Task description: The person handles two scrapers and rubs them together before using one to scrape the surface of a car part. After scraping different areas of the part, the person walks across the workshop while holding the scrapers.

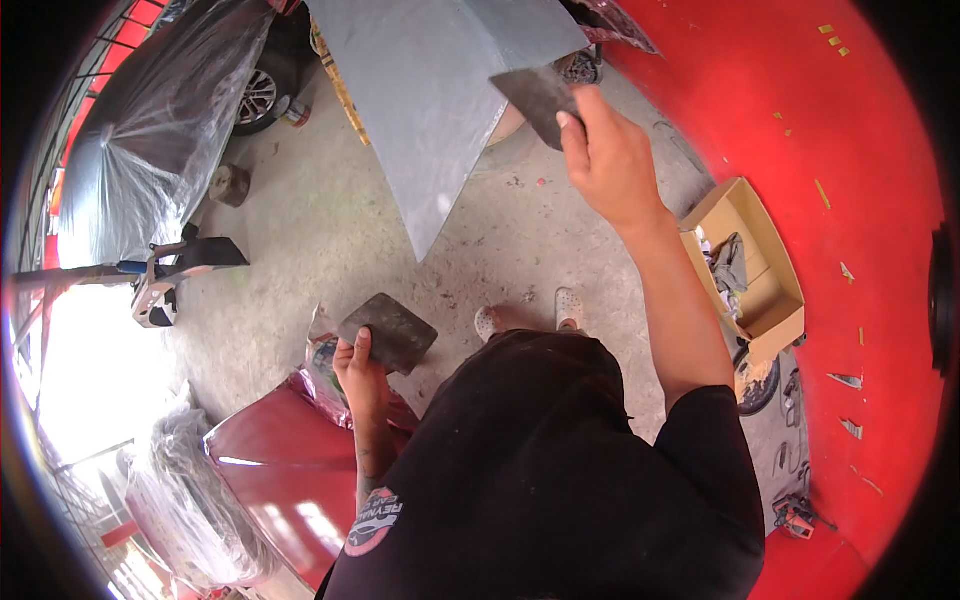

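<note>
My left hand point(362, 377) grips a dark, smudged rectangular plate point(391, 334) by its near edge, thumb on top, held low in front of me. Raised at the upper right, my right hand point(612, 160) is closed on a thin dark flat spreader point(538, 103), thumb along its face. The spreader's far corner overlaps the right edge of a grey car body panel point(410, 90). This panel narrows to a point toward me over the concrete floor.
At the right, an open cardboard box point(765, 290) with rags stands beside a red wall point(800, 130). Plastic sheeting point(150, 130) drapes a car at upper left. A glossy red car panel point(280, 450) is at lower left. A concrete block point(230, 185) lies on the floor.
</note>
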Action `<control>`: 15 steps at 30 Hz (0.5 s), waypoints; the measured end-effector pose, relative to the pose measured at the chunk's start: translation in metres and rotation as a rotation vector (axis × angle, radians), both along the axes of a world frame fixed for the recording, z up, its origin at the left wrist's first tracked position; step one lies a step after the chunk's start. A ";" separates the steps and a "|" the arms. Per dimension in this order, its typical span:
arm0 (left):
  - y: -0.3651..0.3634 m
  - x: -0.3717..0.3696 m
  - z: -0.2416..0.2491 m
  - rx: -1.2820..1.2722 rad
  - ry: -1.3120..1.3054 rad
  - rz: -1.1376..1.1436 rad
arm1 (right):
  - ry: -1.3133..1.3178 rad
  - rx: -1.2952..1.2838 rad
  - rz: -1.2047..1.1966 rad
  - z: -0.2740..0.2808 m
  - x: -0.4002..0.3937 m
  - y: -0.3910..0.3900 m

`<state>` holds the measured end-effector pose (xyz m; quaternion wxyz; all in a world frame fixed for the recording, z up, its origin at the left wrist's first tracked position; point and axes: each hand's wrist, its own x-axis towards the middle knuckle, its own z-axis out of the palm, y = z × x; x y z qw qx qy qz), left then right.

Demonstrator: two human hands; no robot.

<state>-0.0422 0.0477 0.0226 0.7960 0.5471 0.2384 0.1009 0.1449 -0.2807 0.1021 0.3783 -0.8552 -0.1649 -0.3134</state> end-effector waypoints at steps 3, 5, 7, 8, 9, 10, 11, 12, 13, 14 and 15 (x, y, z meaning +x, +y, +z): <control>0.002 -0.001 -0.002 -0.013 0.012 0.004 | 0.038 -0.037 -0.054 0.006 -0.005 0.004; 0.003 -0.001 -0.005 -0.002 0.007 0.010 | 0.030 -0.049 -0.058 0.006 -0.007 0.009; 0.002 0.000 -0.005 0.002 0.001 0.019 | 0.020 -0.069 -0.060 0.008 -0.007 0.008; 0.000 -0.001 -0.002 0.019 0.025 0.011 | 0.038 -0.059 -0.064 0.008 -0.005 0.007; 0.001 -0.002 -0.001 0.039 0.050 0.002 | 0.056 -0.048 -0.069 0.009 -0.005 0.007; 0.002 -0.003 -0.003 0.039 0.049 0.001 | 0.055 -0.048 -0.070 0.008 -0.006 0.008; 0.005 -0.004 -0.007 0.047 0.046 0.000 | 0.093 -0.072 -0.043 0.008 -0.008 0.010; 0.003 -0.001 -0.007 0.053 0.042 -0.002 | 0.130 -0.097 -0.016 0.007 -0.009 0.010; 0.001 0.000 -0.006 0.048 0.038 -0.005 | 0.126 -0.101 -0.021 0.005 -0.007 0.008; -0.002 0.000 -0.002 0.062 0.036 -0.005 | 0.129 0.046 -0.063 0.001 -0.002 0.006; -0.004 0.000 0.001 0.078 0.035 -0.003 | 0.131 0.195 -0.104 -0.004 0.000 0.006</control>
